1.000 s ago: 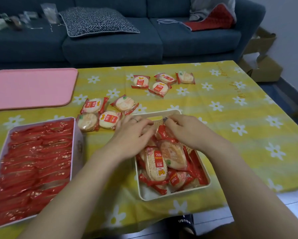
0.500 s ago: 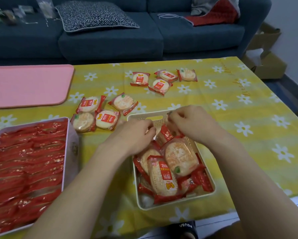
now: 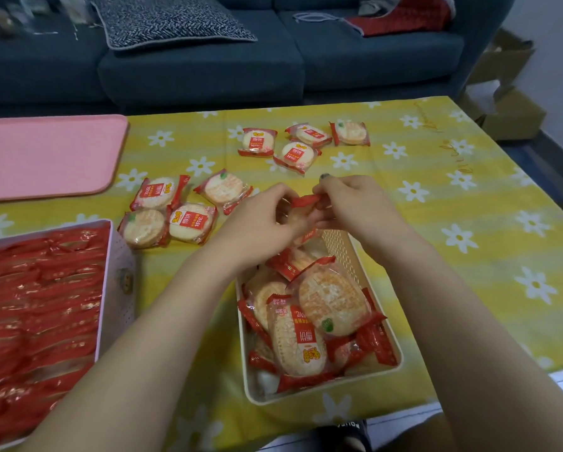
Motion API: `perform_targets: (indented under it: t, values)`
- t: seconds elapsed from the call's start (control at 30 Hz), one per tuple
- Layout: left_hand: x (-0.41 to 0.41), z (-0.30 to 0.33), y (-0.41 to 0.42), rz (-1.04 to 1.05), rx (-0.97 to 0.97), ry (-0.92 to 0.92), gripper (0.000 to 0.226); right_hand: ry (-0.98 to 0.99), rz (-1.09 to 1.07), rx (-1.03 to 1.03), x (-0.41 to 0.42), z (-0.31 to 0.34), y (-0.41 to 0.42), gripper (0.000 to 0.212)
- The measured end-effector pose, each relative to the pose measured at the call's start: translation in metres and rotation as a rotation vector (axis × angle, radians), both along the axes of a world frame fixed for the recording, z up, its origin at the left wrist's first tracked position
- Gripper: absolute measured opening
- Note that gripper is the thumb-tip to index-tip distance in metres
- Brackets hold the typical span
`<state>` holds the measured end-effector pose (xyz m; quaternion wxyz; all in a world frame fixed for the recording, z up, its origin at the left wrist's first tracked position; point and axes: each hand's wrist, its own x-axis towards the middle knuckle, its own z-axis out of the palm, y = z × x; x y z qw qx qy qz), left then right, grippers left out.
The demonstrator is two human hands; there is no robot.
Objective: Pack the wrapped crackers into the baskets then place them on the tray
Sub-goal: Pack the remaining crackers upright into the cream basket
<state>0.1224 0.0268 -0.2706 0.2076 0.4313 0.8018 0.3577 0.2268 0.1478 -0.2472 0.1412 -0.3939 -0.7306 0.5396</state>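
Both hands pinch one wrapped cracker (image 3: 301,208) above the far end of the cream basket (image 3: 355,256) — the left hand (image 3: 257,223) on its left side, the right hand (image 3: 352,203) on the red top edge. The basket holds a loose pile of crackers; eight more lie on the yellow cloth (image 3: 469,223) beyond — the pink tray (image 3: 45,154) sits far left, a packed pink basket (image 3: 120,272) near left.

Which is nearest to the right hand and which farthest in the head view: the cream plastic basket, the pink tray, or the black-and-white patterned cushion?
1. Cream plastic basket: just below the right hand.
2. Black-and-white patterned cushion: up-left, on the sofa.
3. Pink tray: far left on the table.
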Motion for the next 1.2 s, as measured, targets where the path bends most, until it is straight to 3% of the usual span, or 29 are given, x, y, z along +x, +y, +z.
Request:
perform_targets:
  t: [0.1, 0.17, 0.27, 0.4, 0.5, 0.77, 0.97, 1.2]
  values:
    - [-0.003, -0.001, 0.001, 0.053, 0.034, 0.077, 0.022, 0.068, -0.010, -0.110, 0.001, 0.006, -0.001, 0.024]
    - [-0.003, -0.001, 0.001, 0.091, 0.044, 0.099, 0.020, 0.064, 0.001, -0.005, 0.006, 0.007, 0.000, 0.013]
    - [-0.002, -0.002, -0.001, 0.119, 0.060, 0.080, 0.020, -0.055, 0.041, 0.283, 0.017, 0.003, 0.004, 0.017]
    - [-0.003, -0.004, -0.003, 0.118, 0.091, 0.051, 0.019, -0.162, 0.200, 0.419, 0.019, 0.000, -0.001, 0.018]
    - [-0.005, -0.005, -0.004, 0.106, 0.096, 0.082, 0.020, -0.165, 0.202, 0.493, 0.019, -0.002, -0.001, 0.022]
    - [-0.002, -0.013, -0.001, 0.024, 0.038, 0.264, 0.025, -0.244, 0.398, 0.421, 0.019, 0.003, -0.014, 0.013]
    - [-0.002, -0.011, -0.002, -0.021, -0.094, 0.433, 0.020, -0.214, 0.267, 0.635, 0.014, -0.011, -0.006, 0.043]
    - [-0.004, -0.006, -0.009, -0.020, -0.331, 0.699, 0.026, -0.239, 0.248, 0.825, 0.004, -0.022, -0.004, 0.015]
